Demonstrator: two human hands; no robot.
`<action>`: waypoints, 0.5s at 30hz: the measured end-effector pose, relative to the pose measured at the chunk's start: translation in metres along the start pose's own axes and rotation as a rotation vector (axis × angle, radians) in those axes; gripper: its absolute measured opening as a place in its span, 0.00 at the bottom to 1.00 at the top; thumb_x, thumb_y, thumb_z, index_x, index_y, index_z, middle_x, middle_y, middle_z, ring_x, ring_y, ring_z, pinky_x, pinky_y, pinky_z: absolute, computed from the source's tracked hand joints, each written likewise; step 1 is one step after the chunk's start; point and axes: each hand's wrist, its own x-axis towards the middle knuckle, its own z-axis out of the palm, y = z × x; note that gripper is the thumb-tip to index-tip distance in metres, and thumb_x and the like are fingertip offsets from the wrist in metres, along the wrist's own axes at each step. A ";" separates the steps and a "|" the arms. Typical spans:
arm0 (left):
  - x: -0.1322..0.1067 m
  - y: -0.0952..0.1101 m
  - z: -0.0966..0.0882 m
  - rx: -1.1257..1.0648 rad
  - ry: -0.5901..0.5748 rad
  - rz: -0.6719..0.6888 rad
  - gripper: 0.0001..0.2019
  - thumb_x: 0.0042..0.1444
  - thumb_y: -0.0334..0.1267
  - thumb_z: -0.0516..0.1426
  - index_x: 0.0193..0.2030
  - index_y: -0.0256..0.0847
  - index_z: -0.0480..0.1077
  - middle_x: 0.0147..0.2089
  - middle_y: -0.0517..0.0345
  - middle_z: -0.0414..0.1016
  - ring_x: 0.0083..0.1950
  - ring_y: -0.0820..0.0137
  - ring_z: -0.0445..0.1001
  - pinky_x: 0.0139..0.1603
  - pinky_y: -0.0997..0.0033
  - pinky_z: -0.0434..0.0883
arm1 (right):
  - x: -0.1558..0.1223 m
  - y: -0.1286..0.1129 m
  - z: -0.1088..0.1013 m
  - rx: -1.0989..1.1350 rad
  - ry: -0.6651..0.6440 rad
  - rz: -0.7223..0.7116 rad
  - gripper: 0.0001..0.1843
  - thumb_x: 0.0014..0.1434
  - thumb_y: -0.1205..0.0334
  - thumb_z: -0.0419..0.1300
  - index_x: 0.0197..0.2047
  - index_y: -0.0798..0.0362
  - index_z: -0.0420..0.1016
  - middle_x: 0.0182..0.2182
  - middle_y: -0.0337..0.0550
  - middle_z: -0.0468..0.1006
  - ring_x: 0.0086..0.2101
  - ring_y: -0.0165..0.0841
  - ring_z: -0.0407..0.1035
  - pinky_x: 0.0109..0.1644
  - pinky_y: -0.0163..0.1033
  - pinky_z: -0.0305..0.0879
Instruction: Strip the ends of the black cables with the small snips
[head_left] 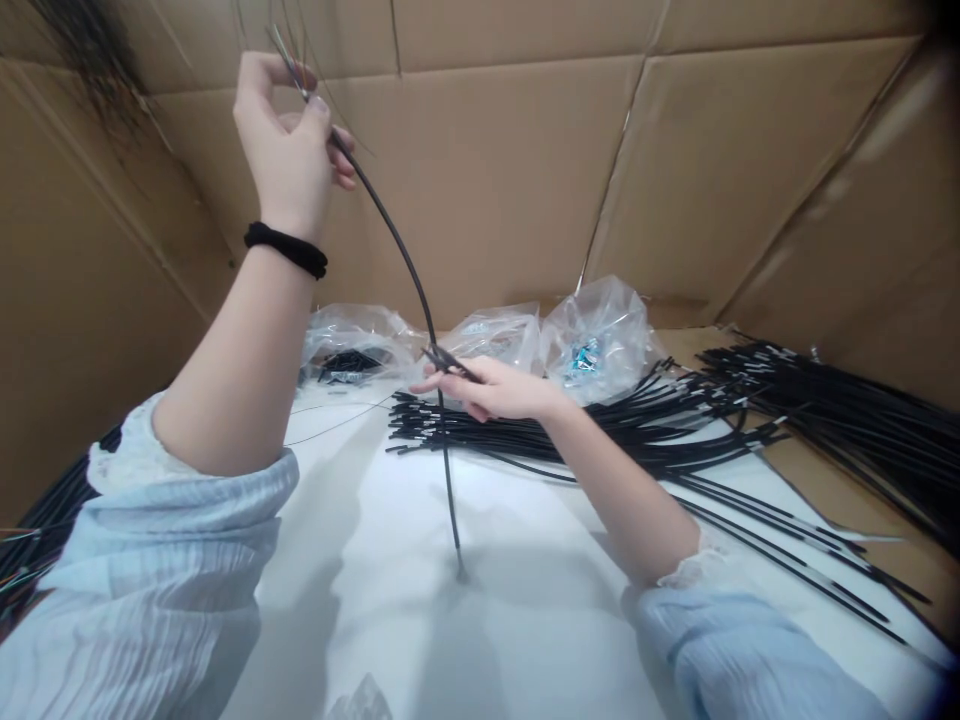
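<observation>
My left hand is raised at the upper left, its fingers pinched round the top of a black cable. Thin loose wires fan out above the fingertips. From there the cable curves down past my right hand, and its lower end hangs over the white tabletop. My right hand is closed on a slim dark pointed tool, which lies across the cable at mid-length. The tool's exact kind is too small to make out. Whether the right fingers also touch the cable, I cannot tell.
A bundle of black cables lies behind my right arm on the white tabletop. More cables are heaped at the right. Clear plastic bags stand along the cardboard wall. Further cables lie at the left edge.
</observation>
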 end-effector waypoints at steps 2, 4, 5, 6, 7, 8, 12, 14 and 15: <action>-0.003 0.005 0.005 -0.085 -0.051 0.024 0.13 0.59 0.29 0.42 0.50 0.32 0.45 0.29 0.68 0.62 0.25 0.86 0.66 0.27 0.80 0.69 | 0.010 0.000 0.015 0.113 0.030 0.007 0.18 0.60 0.59 0.48 0.48 0.59 0.70 0.23 0.37 0.67 0.18 0.21 0.58 0.21 0.27 0.57; -0.013 0.010 0.007 -0.151 -0.144 0.040 0.18 0.62 0.33 0.41 0.56 0.29 0.40 0.39 0.59 0.65 0.29 0.85 0.67 0.34 0.77 0.70 | 0.013 0.000 0.017 0.213 0.165 0.055 0.15 0.59 0.65 0.47 0.45 0.62 0.69 0.26 0.40 0.69 0.18 0.21 0.59 0.19 0.28 0.59; -0.021 0.013 0.007 -0.147 -0.179 0.035 0.22 0.63 0.36 0.41 0.58 0.27 0.37 0.44 0.53 0.65 0.33 0.84 0.69 0.37 0.75 0.70 | 0.011 -0.001 0.013 0.248 0.283 0.081 0.15 0.59 0.67 0.47 0.44 0.63 0.69 0.26 0.41 0.69 0.17 0.21 0.60 0.19 0.28 0.59; -0.032 0.016 0.006 -0.081 -0.226 0.027 0.25 0.63 0.39 0.41 0.59 0.24 0.37 0.49 0.47 0.63 0.37 0.81 0.69 0.40 0.74 0.69 | 0.008 -0.002 0.006 0.273 0.432 0.098 0.15 0.59 0.67 0.47 0.44 0.63 0.68 0.25 0.40 0.68 0.17 0.21 0.60 0.18 0.28 0.59; -0.045 0.018 0.004 -0.021 -0.264 0.050 0.26 0.62 0.43 0.41 0.60 0.23 0.42 0.51 0.43 0.62 0.41 0.77 0.69 0.41 0.72 0.68 | 0.002 -0.003 -0.002 0.283 0.590 0.105 0.14 0.59 0.67 0.47 0.44 0.64 0.68 0.24 0.40 0.68 0.16 0.21 0.60 0.18 0.29 0.59; -0.060 0.019 0.001 0.022 -0.333 0.077 0.24 0.60 0.44 0.46 0.56 0.25 0.54 0.49 0.46 0.65 0.43 0.74 0.69 0.45 0.71 0.66 | -0.005 -0.005 -0.010 0.286 0.735 0.086 0.14 0.59 0.66 0.48 0.44 0.65 0.68 0.25 0.41 0.69 0.16 0.21 0.60 0.18 0.29 0.59; -0.126 0.019 -0.008 0.260 -0.913 0.193 0.20 0.56 0.49 0.50 0.50 0.39 0.66 0.46 0.55 0.71 0.46 0.68 0.69 0.47 0.69 0.64 | -0.041 -0.009 -0.028 0.283 1.214 -0.055 0.15 0.58 0.61 0.53 0.44 0.63 0.68 0.27 0.42 0.70 0.19 0.23 0.64 0.22 0.30 0.64; -0.149 0.017 -0.009 0.249 -0.937 0.207 0.15 0.58 0.44 0.49 0.47 0.40 0.67 0.43 0.56 0.72 0.43 0.70 0.70 0.42 0.72 0.64 | -0.059 -0.009 -0.024 0.227 1.330 -0.066 0.16 0.58 0.58 0.53 0.45 0.60 0.69 0.29 0.43 0.71 0.21 0.23 0.65 0.26 0.31 0.66; -0.157 0.016 -0.007 0.242 -0.918 0.195 0.13 0.59 0.41 0.47 0.42 0.39 0.69 0.38 0.57 0.73 0.38 0.71 0.71 0.38 0.73 0.64 | -0.068 -0.009 -0.020 0.197 1.357 -0.045 0.16 0.58 0.57 0.53 0.45 0.59 0.69 0.29 0.43 0.71 0.21 0.23 0.66 0.28 0.32 0.67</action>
